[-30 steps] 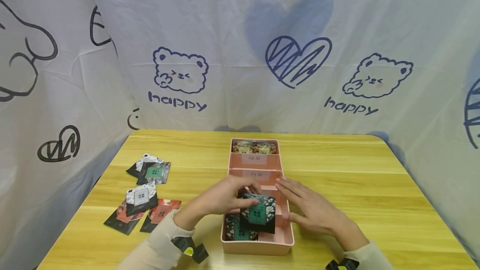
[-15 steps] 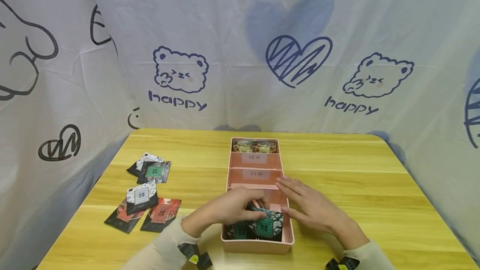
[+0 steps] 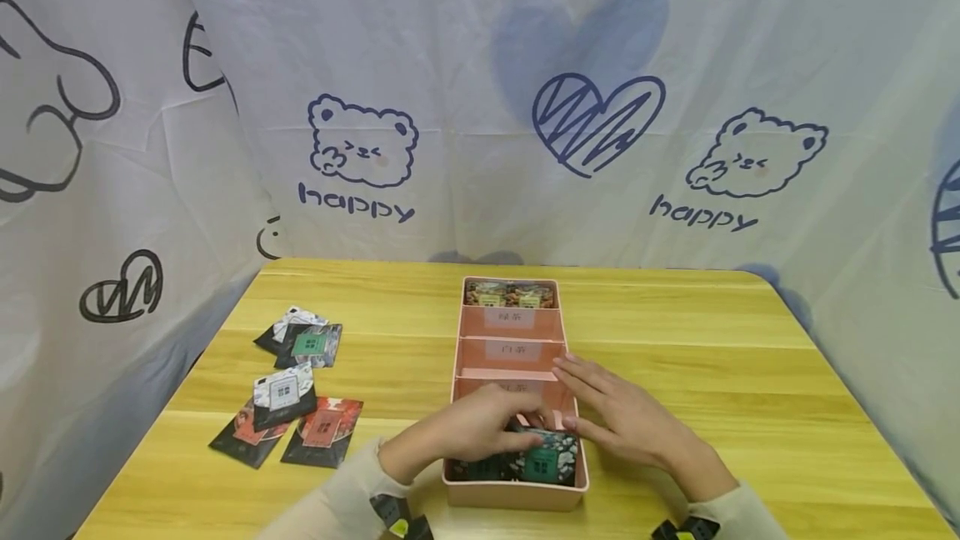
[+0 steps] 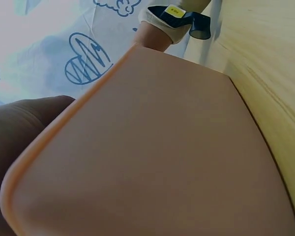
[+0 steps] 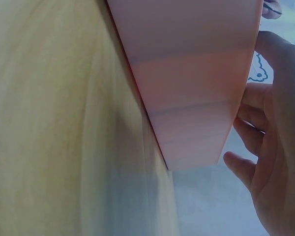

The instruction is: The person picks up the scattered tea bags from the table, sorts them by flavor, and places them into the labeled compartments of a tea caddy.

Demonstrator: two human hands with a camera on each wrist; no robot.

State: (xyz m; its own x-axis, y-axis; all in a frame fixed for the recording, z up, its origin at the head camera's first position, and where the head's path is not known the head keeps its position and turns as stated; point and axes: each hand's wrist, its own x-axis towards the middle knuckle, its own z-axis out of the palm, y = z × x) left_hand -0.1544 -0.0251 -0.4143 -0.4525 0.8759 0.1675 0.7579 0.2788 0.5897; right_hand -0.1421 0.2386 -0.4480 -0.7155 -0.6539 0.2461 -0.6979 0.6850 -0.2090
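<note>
In the head view, a long pink divided box (image 3: 516, 497) stands on the table. My left hand (image 3: 487, 427) reaches over its left rim and pinches the top edge of a black tea packet (image 3: 551, 462) with a green label. That packet sits low in the nearest compartment, on the right side. Beside it lies a second green-labelled packet (image 3: 480, 469), partly covered by my left hand. My right hand (image 3: 630, 423) rests at the box's right rim with its fingers extended. The right wrist view shows these fingers (image 5: 253, 118) along the rim, holding nothing.
Several loose tea packets lie at the table's left, among them a green-labelled one (image 3: 309, 346), a white one (image 3: 283, 394) and a red one (image 3: 324, 430). The box's farthest compartment holds packets with yellow labels (image 3: 528, 298). Paper labels (image 3: 512, 349) mark the dividers.
My left hand has moved right and lower with the tea packet, from above the near compartment down into its right side. The right hand has stayed at the rim.
</note>
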